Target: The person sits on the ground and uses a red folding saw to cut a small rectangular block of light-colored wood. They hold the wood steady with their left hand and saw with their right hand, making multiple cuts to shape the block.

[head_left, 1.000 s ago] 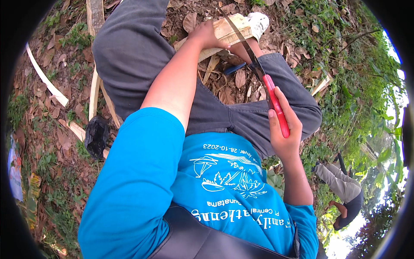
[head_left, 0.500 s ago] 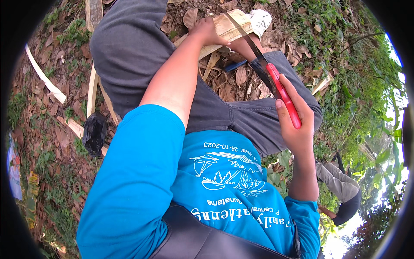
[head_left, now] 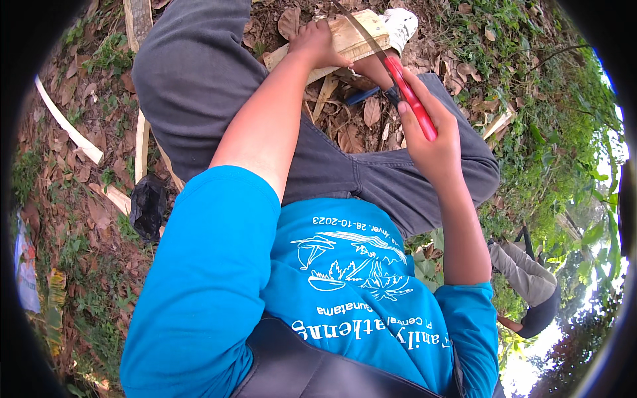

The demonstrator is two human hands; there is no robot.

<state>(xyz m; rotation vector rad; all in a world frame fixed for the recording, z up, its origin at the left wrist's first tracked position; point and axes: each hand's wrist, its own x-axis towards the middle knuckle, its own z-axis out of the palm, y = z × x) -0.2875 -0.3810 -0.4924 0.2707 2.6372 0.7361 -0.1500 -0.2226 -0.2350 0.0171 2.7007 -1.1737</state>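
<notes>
My left hand (head_left: 313, 45) grips a pale, rough-cut piece of wood (head_left: 355, 34) at its near side, fingers over the top and thumb along the edge. In my right hand (head_left: 431, 129) is the red handle of a saw (head_left: 413, 99). Its narrow, slightly curved blade lies slantwise across the wood, near the end by the white shoe (head_left: 400, 28). The blade's teeth are too small to make out, and its tip runs to the upper edge of the picture. Under the wood, its support is mostly hidden.
My bent legs in grey trousers (head_left: 192, 86) frame the wood. Dry leaves, a blue object (head_left: 361, 97), pale wood strips (head_left: 70, 126) and a black plastic bag (head_left: 147, 207) lie on the ground. Plants grow on the right, where another person (head_left: 527, 278) is bent over.
My right hand has pushed the saw forward and a little left, so its handle is now close to the wood. My left hand and the wood have hardly moved.
</notes>
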